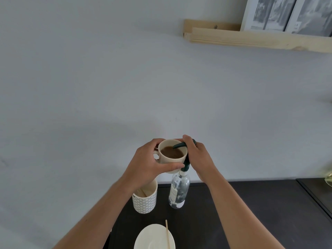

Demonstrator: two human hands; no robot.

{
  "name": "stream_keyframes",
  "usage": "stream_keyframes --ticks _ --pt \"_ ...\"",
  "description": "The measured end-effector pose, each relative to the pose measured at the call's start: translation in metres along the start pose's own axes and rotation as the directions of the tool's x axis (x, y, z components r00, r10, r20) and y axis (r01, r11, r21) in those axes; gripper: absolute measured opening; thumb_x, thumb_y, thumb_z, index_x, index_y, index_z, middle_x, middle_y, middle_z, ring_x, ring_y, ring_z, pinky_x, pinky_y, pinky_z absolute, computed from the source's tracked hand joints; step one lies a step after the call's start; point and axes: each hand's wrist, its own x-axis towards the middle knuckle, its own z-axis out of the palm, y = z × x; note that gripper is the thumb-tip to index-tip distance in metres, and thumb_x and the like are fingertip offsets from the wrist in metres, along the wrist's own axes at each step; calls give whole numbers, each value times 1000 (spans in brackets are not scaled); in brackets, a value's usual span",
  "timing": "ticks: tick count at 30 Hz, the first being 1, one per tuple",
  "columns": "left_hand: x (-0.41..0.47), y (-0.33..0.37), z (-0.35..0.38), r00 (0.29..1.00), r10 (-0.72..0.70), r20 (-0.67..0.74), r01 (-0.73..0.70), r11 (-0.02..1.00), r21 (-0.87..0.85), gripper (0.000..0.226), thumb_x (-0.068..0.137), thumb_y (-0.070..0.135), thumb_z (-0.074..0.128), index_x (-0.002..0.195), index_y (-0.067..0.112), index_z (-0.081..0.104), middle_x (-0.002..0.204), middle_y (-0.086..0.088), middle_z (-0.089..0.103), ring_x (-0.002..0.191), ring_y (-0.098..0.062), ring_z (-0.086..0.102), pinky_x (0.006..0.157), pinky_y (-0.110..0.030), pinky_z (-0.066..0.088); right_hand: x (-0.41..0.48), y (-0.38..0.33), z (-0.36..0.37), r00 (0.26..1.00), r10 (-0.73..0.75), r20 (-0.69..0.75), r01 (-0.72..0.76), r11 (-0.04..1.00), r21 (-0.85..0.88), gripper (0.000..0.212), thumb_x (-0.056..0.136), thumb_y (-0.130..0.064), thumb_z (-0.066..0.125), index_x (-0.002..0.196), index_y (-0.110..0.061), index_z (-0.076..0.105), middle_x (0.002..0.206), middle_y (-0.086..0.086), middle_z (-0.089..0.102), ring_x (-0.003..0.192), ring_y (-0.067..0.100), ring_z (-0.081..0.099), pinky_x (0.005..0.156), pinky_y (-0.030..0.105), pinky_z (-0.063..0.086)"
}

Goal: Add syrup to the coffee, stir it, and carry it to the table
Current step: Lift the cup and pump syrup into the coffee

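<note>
My left hand [145,168] holds a cream coffee cup [168,159] in the air, its handle to the left and brown coffee inside. The cup sits right under the dark green pump spout [179,145] of a clear syrup bottle [178,191] that stands on the dark counter. My right hand [197,157] rests on top of the pump head, fingers curled over it. The spout tip hangs over the coffee surface.
A patterned holder [144,202] with wooden sticks stands left of the bottle. A cream saucer [154,237] with a wooden stir stick [168,234] across it lies at the near edge. The dark counter [251,212] meets a white wall; a wooden shelf [251,38] hangs above right.
</note>
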Motion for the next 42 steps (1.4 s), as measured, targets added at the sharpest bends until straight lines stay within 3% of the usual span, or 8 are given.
stream_keyframes --ticks 6,11,13,15,20,36,40,42 --pt "0 -3 4 1000 -3 -3 3 1000 13 75 62 90 92 123 66 58 127 50 66 121 17 64 87 1 51 4 -6 -1 998 50 22 -50 999 -13 73 90 -84 38 103 -35 91 96 1 89 93 14 82 83 31 55" --pt "1 -4 2 1000 4 -6 -4 1000 0 82 65 81 97 134 52 64 129 40 71 121 11 68 87 -4 55 5 -3 -5 998 33 52 -32 999 -23 66 93 -78 38 111 -41 90 104 2 89 101 18 81 87 31 59" --pt "1 -3 0 1000 2 -6 -2 1000 -2 84 65 82 96 136 50 64 129 38 71 120 10 68 88 -5 57 6 -1 -6 999 20 48 -20 1000 -10 64 94 -76 40 110 -40 90 102 1 89 93 13 82 87 32 59" --pt "2 -3 0 1000 2 -8 -2 1000 2 84 64 85 94 135 51 64 129 38 71 120 10 68 88 -6 57 6 1 -5 999 9 37 -9 1000 -2 61 94 -76 42 107 -41 90 99 1 88 84 7 81 85 32 59" --pt "-1 0 -1 1000 -4 -15 4 1000 -2 75 62 92 89 124 62 59 128 44 69 120 14 67 88 -4 55 6 6 -2 999 0 39 0 1000 7 59 96 -76 40 107 -45 90 98 -4 89 93 9 82 85 31 59" --pt "-2 -9 5 999 -43 13 43 999 21 83 71 68 102 140 41 65 127 27 75 120 10 67 86 -5 56 1 6 -1 999 3 36 -2 1000 -24 55 99 -69 39 110 -47 89 104 -9 89 100 8 82 90 31 61" --pt "-4 -9 6 998 -58 25 57 998 35 84 70 70 101 140 43 64 128 29 74 119 12 66 85 -4 56 3 0 -3 998 40 43 -39 999 -21 69 90 -76 40 104 -31 91 103 9 88 91 23 80 85 32 59" --pt "-4 -8 6 998 -60 24 59 997 42 84 70 72 100 140 45 63 127 30 74 118 13 66 84 -5 56 5 -2 -3 997 61 52 -60 998 -23 83 85 -82 40 103 -16 88 107 20 84 84 19 74 84 34 57"
